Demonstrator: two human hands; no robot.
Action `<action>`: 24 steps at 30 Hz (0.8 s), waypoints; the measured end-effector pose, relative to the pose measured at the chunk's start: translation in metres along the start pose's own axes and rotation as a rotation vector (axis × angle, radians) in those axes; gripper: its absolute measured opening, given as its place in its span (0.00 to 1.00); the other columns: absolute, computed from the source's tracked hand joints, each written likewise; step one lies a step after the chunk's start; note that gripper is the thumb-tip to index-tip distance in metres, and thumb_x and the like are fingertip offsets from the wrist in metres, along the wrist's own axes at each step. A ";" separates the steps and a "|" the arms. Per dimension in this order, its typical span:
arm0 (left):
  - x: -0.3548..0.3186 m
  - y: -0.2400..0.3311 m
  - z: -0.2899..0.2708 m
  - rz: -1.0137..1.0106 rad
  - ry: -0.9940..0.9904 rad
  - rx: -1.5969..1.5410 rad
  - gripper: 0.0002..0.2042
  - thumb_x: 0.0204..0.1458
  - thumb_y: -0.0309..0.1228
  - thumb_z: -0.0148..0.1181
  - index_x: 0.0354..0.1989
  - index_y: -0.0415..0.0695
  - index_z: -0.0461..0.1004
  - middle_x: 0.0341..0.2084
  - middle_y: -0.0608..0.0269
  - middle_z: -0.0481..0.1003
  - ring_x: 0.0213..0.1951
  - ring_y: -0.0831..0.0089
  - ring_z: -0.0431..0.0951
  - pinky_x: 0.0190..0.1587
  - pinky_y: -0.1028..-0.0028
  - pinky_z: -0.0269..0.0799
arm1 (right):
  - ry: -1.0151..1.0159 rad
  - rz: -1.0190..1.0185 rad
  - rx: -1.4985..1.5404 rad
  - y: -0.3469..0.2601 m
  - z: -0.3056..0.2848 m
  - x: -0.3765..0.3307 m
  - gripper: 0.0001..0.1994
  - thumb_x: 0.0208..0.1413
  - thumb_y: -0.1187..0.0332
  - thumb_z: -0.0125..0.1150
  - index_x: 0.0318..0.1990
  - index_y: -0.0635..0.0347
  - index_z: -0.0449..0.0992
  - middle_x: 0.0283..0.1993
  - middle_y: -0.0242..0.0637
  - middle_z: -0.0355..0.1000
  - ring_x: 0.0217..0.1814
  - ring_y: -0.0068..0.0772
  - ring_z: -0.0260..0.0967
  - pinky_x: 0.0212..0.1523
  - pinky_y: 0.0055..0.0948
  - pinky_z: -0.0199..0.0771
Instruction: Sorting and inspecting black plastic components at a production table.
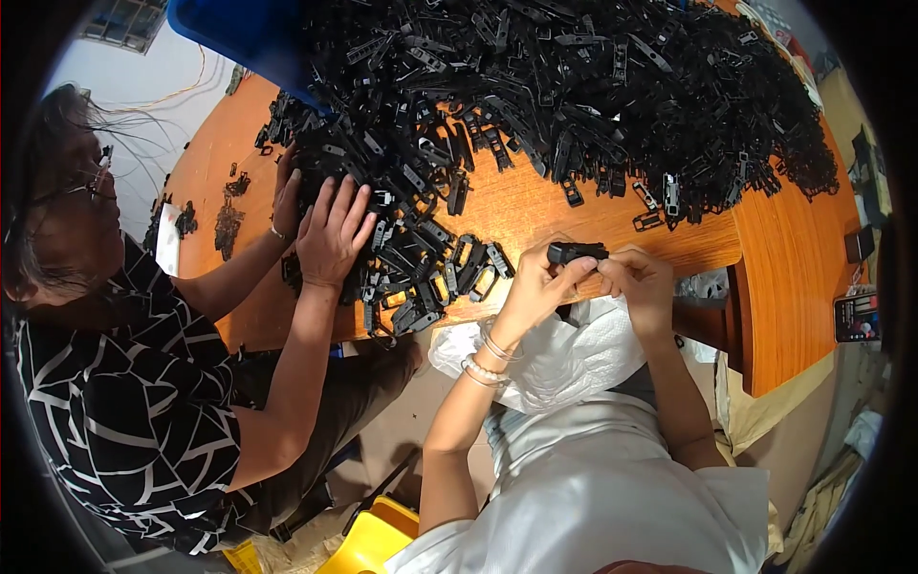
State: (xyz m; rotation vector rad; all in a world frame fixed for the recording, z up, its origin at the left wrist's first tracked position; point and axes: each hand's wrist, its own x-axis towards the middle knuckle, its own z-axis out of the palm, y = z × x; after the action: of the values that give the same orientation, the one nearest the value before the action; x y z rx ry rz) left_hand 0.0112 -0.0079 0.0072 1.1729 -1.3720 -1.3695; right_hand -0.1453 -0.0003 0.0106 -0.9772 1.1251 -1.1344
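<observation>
Just past the table's near edge, my left hand is closed around a small black plastic part, thumb along its near side. My right hand pinches at the right end of the same part, with its fingertips bunched together. Exactly what those fingertips grip is partly hidden. Beneath both hands a white plastic bag lies over my lap. Left of my left hand, a small cluster of loose black parts rests along the table edge.
A large heap of black plastic parts covers the far side of the wooden table. At the left, a co-worker's hands rest on the parts. A blue bin stands at the far left, and a phone is at the right.
</observation>
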 end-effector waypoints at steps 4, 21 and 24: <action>0.004 0.008 -0.002 -0.147 -0.024 -0.154 0.08 0.50 0.29 0.56 0.24 0.36 0.72 0.15 0.67 0.71 0.17 0.85 0.67 0.20 0.84 0.61 | 0.003 -0.029 0.075 -0.003 0.003 0.003 0.03 0.46 0.76 0.57 0.29 0.66 0.74 0.20 0.28 0.66 0.21 0.13 0.62 0.22 0.12 0.59; -0.006 0.050 -0.027 0.395 0.307 0.675 0.05 0.47 0.22 0.52 0.32 0.35 0.71 0.25 0.54 0.72 0.28 0.66 0.74 0.30 0.71 0.68 | 0.009 0.109 0.104 -0.004 0.002 0.013 0.10 0.53 0.70 0.49 0.40 0.66 0.70 0.23 0.35 0.70 0.18 0.18 0.64 0.19 0.14 0.63; 0.025 0.067 -0.064 0.320 0.298 0.837 0.07 0.42 0.19 0.51 0.32 0.35 0.72 0.25 0.52 0.71 0.28 0.57 0.73 0.32 0.68 0.68 | -0.466 0.302 0.018 -0.001 0.014 0.005 0.08 0.51 0.73 0.52 0.38 0.67 0.71 0.26 0.38 0.70 0.25 0.25 0.71 0.25 0.20 0.70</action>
State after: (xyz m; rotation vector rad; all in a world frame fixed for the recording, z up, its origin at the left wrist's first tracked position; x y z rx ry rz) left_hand 0.0657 -0.0475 0.0750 1.5080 -1.8647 -0.3466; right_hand -0.1314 -0.0046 0.0136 -0.9561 0.8438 -0.6290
